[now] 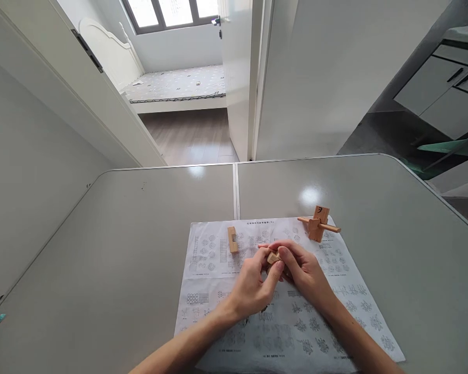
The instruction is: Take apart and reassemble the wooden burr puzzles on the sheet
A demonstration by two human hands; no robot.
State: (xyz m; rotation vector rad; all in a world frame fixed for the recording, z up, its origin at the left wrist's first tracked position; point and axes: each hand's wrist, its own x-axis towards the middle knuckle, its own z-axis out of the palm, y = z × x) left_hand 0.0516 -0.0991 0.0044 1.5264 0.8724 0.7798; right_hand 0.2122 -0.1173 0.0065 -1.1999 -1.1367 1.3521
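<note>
- Two bare forearms in from the bottom edge, over a large white paper sheet (pixel 195 287) printed with small dark diagrams and text.
- Left hand (pixel 255 285) and right hand (pixel 306 270) together above the sheet, fingers bent inward, thumbs close to each other.
- Both clamped on a small light-brown wooden piece (pixel 273 257), gripped between thumbs and fingers; mostly covered, so full shape, and whether it's one part or several, can't tell.
- Left of the hands, beyond the left wrist: pale wooden block (pixel 231 240), oblong, notch in its right side, lying on the sheet, untouched.
- Right and beyond the right hand: brown wooden cross-shaped assembly (pixel 319 224), flat board with a dark mark, rod sticking out both sides; at the sheet's far right corner, untouched.
- Under everything: grey table (pixel 113 270), pale seam (pixel 236 189) running away from the sheet.
- Past table: open white door (pixel 239 67), bed (pixel 175 85) with patterned mattress, window (pixel 177 13) behind.
- Far right: white cabinets (pixel 444 83), dark handles.
</note>
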